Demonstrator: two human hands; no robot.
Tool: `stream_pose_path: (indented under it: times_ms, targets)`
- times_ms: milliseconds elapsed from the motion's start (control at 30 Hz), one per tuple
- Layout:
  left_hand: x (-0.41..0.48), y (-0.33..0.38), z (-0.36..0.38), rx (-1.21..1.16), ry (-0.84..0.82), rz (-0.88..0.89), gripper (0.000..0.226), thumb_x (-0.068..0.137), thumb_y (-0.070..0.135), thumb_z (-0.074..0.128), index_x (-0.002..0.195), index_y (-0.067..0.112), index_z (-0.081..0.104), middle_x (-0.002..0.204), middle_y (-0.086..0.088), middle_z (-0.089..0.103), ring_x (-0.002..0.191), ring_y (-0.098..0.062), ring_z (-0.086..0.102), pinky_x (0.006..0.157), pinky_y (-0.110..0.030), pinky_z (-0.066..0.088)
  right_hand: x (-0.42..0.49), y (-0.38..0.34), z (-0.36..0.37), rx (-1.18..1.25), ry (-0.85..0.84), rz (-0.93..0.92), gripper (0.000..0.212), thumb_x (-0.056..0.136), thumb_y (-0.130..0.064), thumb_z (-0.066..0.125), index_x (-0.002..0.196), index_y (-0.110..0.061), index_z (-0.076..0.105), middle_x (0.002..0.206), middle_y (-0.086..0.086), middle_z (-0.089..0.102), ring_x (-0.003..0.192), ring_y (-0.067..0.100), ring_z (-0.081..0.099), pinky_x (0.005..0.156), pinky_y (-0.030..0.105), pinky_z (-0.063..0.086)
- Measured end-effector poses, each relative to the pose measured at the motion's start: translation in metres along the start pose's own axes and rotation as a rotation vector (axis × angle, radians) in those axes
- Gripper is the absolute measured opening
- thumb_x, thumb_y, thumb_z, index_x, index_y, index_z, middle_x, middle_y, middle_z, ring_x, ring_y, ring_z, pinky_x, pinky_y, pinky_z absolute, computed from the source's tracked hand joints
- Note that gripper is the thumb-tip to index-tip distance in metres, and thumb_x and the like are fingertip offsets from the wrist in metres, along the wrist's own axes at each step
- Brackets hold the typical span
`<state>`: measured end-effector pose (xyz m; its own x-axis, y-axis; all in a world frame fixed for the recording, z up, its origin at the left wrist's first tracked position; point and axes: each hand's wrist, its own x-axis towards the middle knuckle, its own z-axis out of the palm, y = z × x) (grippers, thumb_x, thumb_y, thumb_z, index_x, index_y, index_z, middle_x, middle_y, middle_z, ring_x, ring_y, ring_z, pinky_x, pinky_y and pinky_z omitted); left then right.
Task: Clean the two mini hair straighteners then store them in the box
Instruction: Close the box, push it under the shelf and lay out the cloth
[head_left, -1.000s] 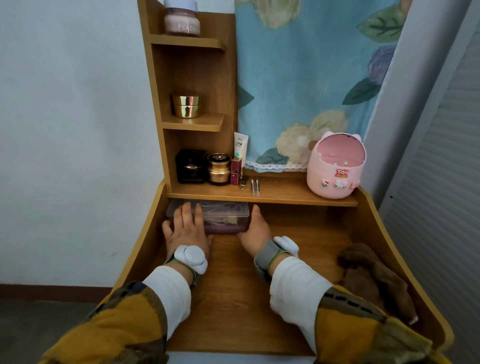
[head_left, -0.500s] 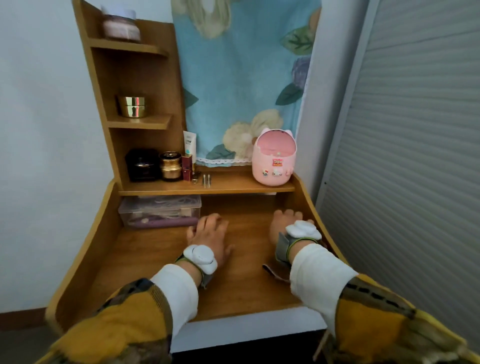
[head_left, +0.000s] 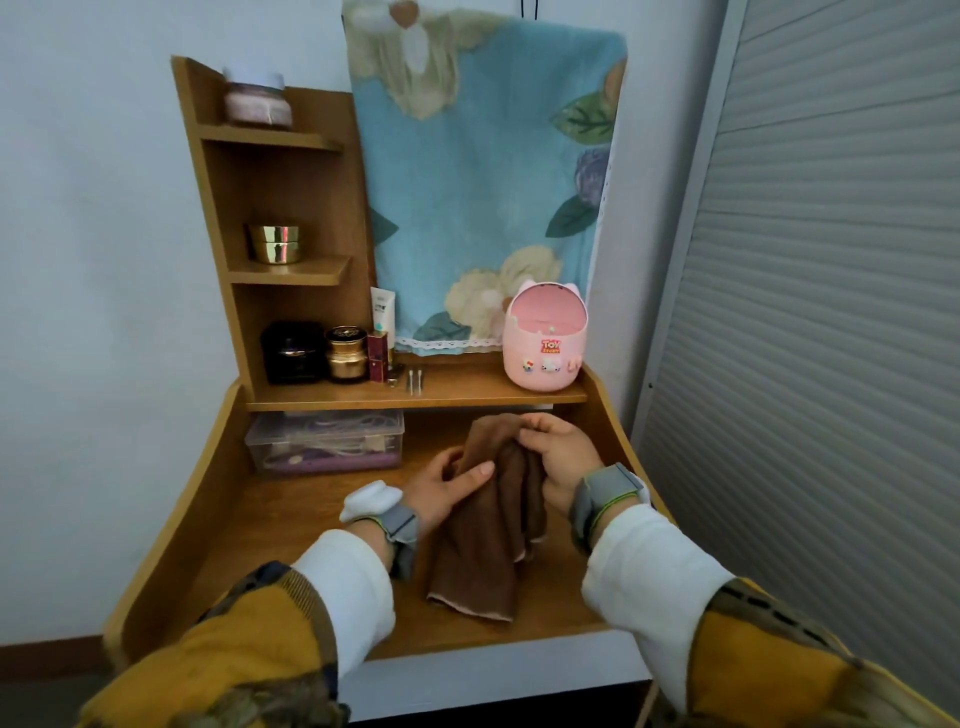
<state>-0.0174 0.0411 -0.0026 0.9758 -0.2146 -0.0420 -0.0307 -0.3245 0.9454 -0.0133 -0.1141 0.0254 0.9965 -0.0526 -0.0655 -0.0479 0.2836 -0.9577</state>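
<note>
- Table (head_left: 291, 525) of wood carries everything; its raised sides would keep small things from sliding off.
- Shelf (head_left: 441, 392) spans the back and leaves a low gap beneath, a place to tuck storage out of the working space.
- Box (head_left: 324, 441), clear and lidded, sits in that gap at the back left, apart from both grips, likely parked there until it is wanted.
- Cloth (head_left: 483, 545), brown, hangs right of the box with its lower hem reaching the table. It is held high so it falls open, I judge, ready to be folded into a wiping pad.
- Bin (head_left: 545, 343), pink, stands on the shelf's right end, just above the cloth.
- Right grip (head_left: 558, 457) is clamped on the cloth's top edge, fingers curled round it, bearing the weight.
- Left grip (head_left: 441, 488) is closed on the cloth lower down, thumb across the front and fingers behind, apparently to steady or spread the fabric.
- Straighteners (head_left: 332, 461): a purple shape with coiled cords shows through the box wall. That is probably them, not yet out or cleaned, though I cannot tell for sure.
</note>
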Motion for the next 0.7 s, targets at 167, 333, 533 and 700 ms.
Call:
stream_pose_path:
  times_ms: [167,333,533,700]
  targets:
    - [0.003,0.01,-0.034,-0.001,0.171,0.144,0.013,0.095,0.03,0.051,0.092,0.025,0.063,0.089,-0.003,0.068,0.096,-0.027,0.065,0.081,-0.031,0.051,0.002,-0.012,0.016,-0.183,-0.002,-0.186,0.017,0.089,0.006,0.051,0.085,-0.009,0.057,0.077,0.006,0.06,0.071,0.015,0.057,0.069,0.024,0.05]
    - [-0.002,0.023,-0.055,0.251,0.175,0.22,0.027,0.096,0.035,0.046,0.114,0.022,0.061,0.11,-0.003,0.061,0.104,-0.022,0.057,0.081,-0.024,0.039,0.001,-0.024,0.029,-0.401,-0.001,-0.334,0.01,0.087,0.002,0.059,0.096,-0.001,0.061,0.075,0.005,0.06,0.072,0.015,0.054,0.073,0.027,0.047]
    - [-0.017,-0.011,-0.046,0.472,-0.125,0.039,0.052,0.069,0.043,0.078,0.116,0.031,0.059,0.112,0.01,0.065,0.107,-0.017,0.06,0.094,-0.031,0.046,-0.002,-0.042,0.037,-0.366,-0.016,-0.436,0.014,0.086,-0.002,0.061,0.099,0.004,0.065,0.075,0.001,0.061,0.068,0.007,0.054,0.07,0.015,0.046]
    - [-0.01,0.005,-0.091,0.776,0.039,0.013,0.049,0.07,0.045,0.076,0.113,0.03,0.056,0.106,0.007,0.061,0.102,-0.018,0.058,0.09,-0.03,0.046,0.009,-0.044,0.008,-0.847,0.05,-0.42,0.014,0.085,-0.009,0.065,0.098,-0.006,0.069,0.089,0.001,0.063,0.085,0.012,0.056,0.074,0.015,0.04]
